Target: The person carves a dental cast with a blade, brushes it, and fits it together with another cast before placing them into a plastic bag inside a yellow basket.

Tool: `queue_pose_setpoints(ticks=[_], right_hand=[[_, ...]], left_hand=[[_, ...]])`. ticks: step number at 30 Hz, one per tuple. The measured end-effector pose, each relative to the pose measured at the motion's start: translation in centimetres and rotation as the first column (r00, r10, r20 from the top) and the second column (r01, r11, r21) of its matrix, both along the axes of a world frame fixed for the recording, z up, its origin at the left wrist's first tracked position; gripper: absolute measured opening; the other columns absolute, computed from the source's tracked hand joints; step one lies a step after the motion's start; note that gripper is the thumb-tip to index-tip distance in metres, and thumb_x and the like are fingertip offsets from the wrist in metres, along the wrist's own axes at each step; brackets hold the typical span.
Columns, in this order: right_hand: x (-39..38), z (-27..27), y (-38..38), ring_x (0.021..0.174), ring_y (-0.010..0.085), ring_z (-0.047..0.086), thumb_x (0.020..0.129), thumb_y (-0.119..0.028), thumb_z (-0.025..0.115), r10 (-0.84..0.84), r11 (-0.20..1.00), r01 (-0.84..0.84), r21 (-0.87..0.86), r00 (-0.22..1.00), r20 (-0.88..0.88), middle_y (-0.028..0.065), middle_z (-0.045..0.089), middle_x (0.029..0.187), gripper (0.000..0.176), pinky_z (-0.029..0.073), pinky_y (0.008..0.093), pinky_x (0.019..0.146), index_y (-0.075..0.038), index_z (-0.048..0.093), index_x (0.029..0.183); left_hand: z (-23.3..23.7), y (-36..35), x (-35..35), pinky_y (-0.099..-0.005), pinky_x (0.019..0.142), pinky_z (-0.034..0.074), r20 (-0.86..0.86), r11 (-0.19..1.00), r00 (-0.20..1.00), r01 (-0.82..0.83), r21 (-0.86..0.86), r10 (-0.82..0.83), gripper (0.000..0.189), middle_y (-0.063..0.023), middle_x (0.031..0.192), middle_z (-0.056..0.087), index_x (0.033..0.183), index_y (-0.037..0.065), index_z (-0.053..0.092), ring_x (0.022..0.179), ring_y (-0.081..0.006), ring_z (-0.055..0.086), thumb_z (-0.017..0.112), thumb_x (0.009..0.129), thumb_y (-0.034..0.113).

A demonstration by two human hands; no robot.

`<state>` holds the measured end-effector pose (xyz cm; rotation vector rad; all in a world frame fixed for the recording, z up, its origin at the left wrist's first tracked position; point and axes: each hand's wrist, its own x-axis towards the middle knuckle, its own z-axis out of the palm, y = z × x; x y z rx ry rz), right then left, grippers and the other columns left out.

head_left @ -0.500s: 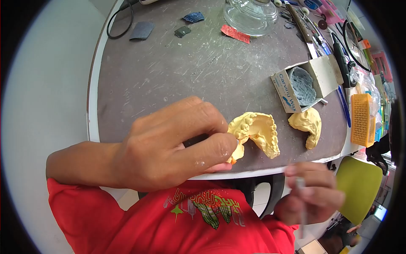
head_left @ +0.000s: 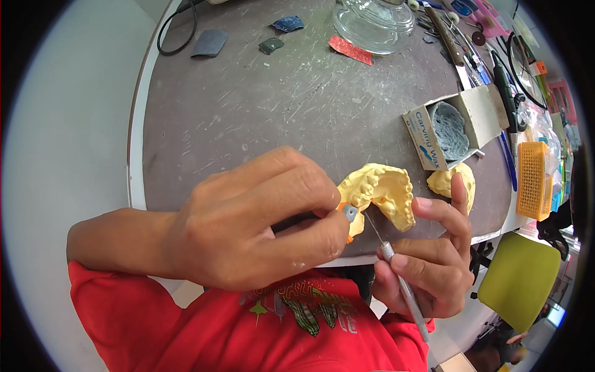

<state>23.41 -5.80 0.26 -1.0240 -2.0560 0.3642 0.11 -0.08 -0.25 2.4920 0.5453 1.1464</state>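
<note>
My left hand [head_left: 260, 217] is closed in a pinch, thumb and forefinger on a small grey waxy piece [head_left: 351, 212] with a hole in its face. Its fingertips overlap the left end of a yellow dental cast [head_left: 394, 209], a horseshoe of teeth lying near the table's front edge. Bits of orange show beside the pinch. In my right hand [head_left: 437, 266] is a metal carving tool [head_left: 406, 291] with a thin pointed tip, held like a pen, the tip close to the grey piece. The right forefinger is stretched toward the cast's right side.
A carving wax box [head_left: 424, 139] with grey-blue wax inside stands behind a second yellow cast piece [head_left: 449, 180]. A glass jar [head_left: 372, 28], a red strip [head_left: 351, 49] and sandpaper scraps [head_left: 209, 43] lie at the back. Tools and a yellow basket [head_left: 533, 180] line the right side.
My right hand has moved up and left, bringing the carving tool's tip to the grey piece. The left hand has stayed nearly in place, and the grey piece now shows at its fingertips.
</note>
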Motion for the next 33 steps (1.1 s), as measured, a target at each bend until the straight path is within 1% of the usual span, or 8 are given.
queue_pose_setpoints(ticks=[4,6,7,8,10,13,26,33], right_hand=[[-0.28,-0.08,-0.03,0.106,0.0335,0.063,0.079,-0.014,0.077,0.033,0.998,-0.033,-0.046,0.999,-0.017,0.0011,0.065,0.071,0.022,0.028,0.0678,0.107,-0.014,0.057,0.090],[-0.65,0.16,-0.19,0.108,0.0325,0.063,0.078,-0.012,0.078,0.032,0.996,-0.030,-0.078,0.999,0.023,0.0011,0.064,0.071,0.024,0.027,0.0686,0.107,-0.014,0.057,0.088],[-0.82,0.06,-0.28,0.105,0.0323,0.065,0.077,-0.014,0.079,0.016,0.997,-0.015,-0.076,1.000,0.018,0.0012,0.064,0.071,0.024,0.028,0.0696,0.106,-0.013,0.057,0.087],[-0.80,-0.12,-0.26,0.105,0.0323,0.065,0.077,-0.014,0.079,0.017,0.997,-0.015,-0.077,1.000,0.017,0.0012,0.064,0.071,0.024,0.028,0.0696,0.106,-0.013,0.057,0.087],[-0.74,-0.45,-0.24,0.101,0.0322,0.066,0.077,-0.015,0.080,0.023,0.999,-0.023,-0.024,1.000,0.000,0.0010,0.064,0.071,0.025,0.029,0.0706,0.105,-0.014,0.057,0.087],[-0.65,-0.54,-0.22,0.098,0.0315,0.068,0.077,-0.015,0.080,0.033,0.999,-0.033,-0.012,0.999,-0.008,0.0008,0.064,0.071,0.024,0.029,0.0715,0.104,-0.014,0.057,0.086],[-0.69,-0.48,-0.39,0.098,0.0269,0.067,0.077,-0.016,0.079,0.008,1.000,-0.008,-0.007,1.000,0.025,-0.0014,0.063,0.071,0.022,0.028,0.0703,0.106,-0.016,0.060,0.088],[-0.82,-0.54,-0.61,0.096,0.0251,0.067,0.077,-0.016,0.080,-0.014,1.000,0.014,0.009,0.999,0.032,-0.0020,0.064,0.072,0.022,0.029,0.0697,0.106,-0.017,0.062,0.089]], left_hand=[[-0.06,-0.18,0.13,-0.0264,0.056,0.053,-0.004,1.000,1.000,-0.003,-0.015,0.003,0.023,-0.0121,0.078,0.061,0.081,-0.004,0.070,0.070,-0.0232,0.064,0.077,0.064,0.009],[-0.14,-0.06,0.15,-0.0262,0.056,0.053,0.007,1.000,1.000,-0.003,-0.022,0.003,0.023,-0.0121,0.078,0.060,0.081,-0.004,0.070,0.070,-0.0233,0.064,0.077,0.063,0.008],[-0.16,0.00,0.16,-0.0263,0.056,0.053,0.009,1.000,1.000,0.003,-0.010,-0.003,0.023,-0.0121,0.078,0.060,0.081,-0.004,0.070,0.070,-0.0232,0.064,0.077,0.063,0.009],[-0.17,0.05,0.17,-0.0264,0.056,0.053,0.011,1.000,1.000,0.008,0.004,-0.008,0.023,-0.0120,0.078,0.060,0.081,-0.004,0.070,0.071,-0.0232,0.064,0.077,0.063,0.009],[-0.17,0.08,0.13,-0.0263,0.056,0.054,0.007,1.000,1.000,0.011,0.006,-0.011,0.023,-0.0119,0.078,0.060,0.081,-0.004,0.069,0.071,-0.0231,0.064,0.077,0.064,0.009],[-0.02,0.09,0.10,-0.0259,0.057,0.054,-0.007,1.000,1.000,0.014,0.008,-0.014,0.022,-0.0117,0.078,0.061,0.081,-0.004,0.069,0.071,-0.0230,0.064,0.076,0.064,0.009],[0.16,0.09,0.04,-0.0254,0.058,0.055,-0.030,1.000,0.999,0.025,-0.001,-0.025,0.021,-0.0114,0.079,0.061,0.082,-0.004,0.069,0.073,-0.0233,0.064,0.077,0.066,0.007],[0.14,0.00,0.06,-0.0251,0.058,0.055,-0.029,1.000,0.999,0.018,-0.006,-0.018,0.022,-0.0111,0.078,0.061,0.082,-0.004,0.069,0.072,-0.0228,0.064,0.078,0.066,0.007]])
